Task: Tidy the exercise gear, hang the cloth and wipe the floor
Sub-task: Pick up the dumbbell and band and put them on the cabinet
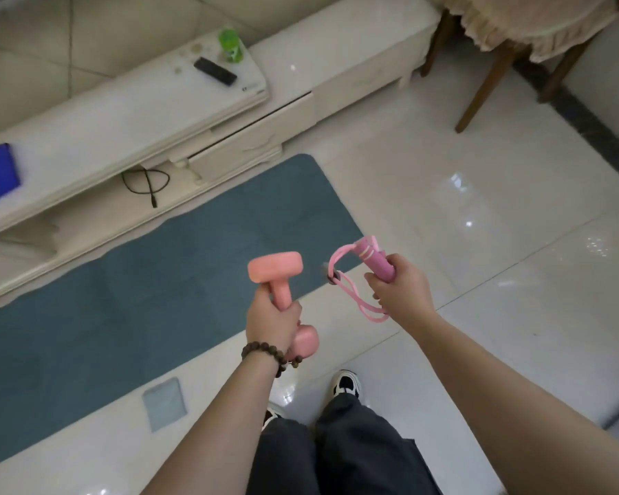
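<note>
Left hand [273, 325] gripping dumbbell [278, 280], right hand [400, 291] holding skipping rope [374, 259]

Remote [215, 71], green bottle [230, 46] on cabinet [129, 116]

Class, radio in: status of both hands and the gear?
Left hand gripping pink dumbbell. Right hand gripping jump rope, cord looped. Both held above blue mat. Nothing in the way.
</note>
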The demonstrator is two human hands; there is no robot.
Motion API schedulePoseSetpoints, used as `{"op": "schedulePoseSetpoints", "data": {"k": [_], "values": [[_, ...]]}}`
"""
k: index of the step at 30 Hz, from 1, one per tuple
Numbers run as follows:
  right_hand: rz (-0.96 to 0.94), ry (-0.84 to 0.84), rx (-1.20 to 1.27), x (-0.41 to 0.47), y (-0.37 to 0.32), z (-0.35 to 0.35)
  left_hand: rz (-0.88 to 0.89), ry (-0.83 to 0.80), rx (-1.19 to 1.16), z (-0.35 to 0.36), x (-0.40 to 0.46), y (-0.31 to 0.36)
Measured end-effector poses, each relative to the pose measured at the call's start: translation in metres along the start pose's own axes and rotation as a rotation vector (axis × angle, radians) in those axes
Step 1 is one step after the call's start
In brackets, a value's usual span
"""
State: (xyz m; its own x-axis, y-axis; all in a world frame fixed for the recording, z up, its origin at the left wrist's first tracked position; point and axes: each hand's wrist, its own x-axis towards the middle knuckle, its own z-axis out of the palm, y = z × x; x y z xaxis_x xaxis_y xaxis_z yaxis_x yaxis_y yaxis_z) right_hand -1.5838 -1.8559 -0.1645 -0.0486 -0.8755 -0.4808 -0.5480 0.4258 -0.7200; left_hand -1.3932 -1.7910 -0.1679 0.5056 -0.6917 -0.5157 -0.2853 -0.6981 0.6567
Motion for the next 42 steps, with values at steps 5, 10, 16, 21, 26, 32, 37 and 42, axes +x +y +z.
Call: {"op": "schedulePoseSetpoints", "data": {"k": [5, 10, 16, 21, 26, 32, 37, 42], "values": [[-0.014, 0.074, 0.030, -0.011, -0.025, -0.067, 0.103, -0.043, 0.023, -0.011, -0.012, 0.065], [-0.010, 0.142, 0.065, 0.005, -0.046, -0.109, 0.170, -0.053, 0.020, -0.006, 0.003, 0.119], [-0.044, 0.161, 0.033, 0.057, -0.069, -0.143, 0.183, -0.051, -0.020, 0.011, 0.044, 0.173], [-0.090, 0.149, 0.000, 0.144, -0.108, -0.165, 0.155, -0.016, -0.048, 0.031, 0.100, 0.227], [-0.127, 0.085, -0.048, 0.241, -0.164, -0.182, 0.075, 0.029, -0.101, 0.048, 0.161, 0.288], [-0.177, 0.088, -0.044, 0.321, -0.228, -0.212, 0.025, 0.065, -0.141, 0.057, 0.218, 0.355], [-0.182, 0.047, -0.062, 0.376, -0.263, -0.219, 0.000, 0.097, -0.201, 0.061, 0.256, 0.394], [-0.197, -0.044, -0.100, 0.434, -0.292, -0.218, -0.046, 0.142, -0.217, 0.070, 0.295, 0.423]]}}
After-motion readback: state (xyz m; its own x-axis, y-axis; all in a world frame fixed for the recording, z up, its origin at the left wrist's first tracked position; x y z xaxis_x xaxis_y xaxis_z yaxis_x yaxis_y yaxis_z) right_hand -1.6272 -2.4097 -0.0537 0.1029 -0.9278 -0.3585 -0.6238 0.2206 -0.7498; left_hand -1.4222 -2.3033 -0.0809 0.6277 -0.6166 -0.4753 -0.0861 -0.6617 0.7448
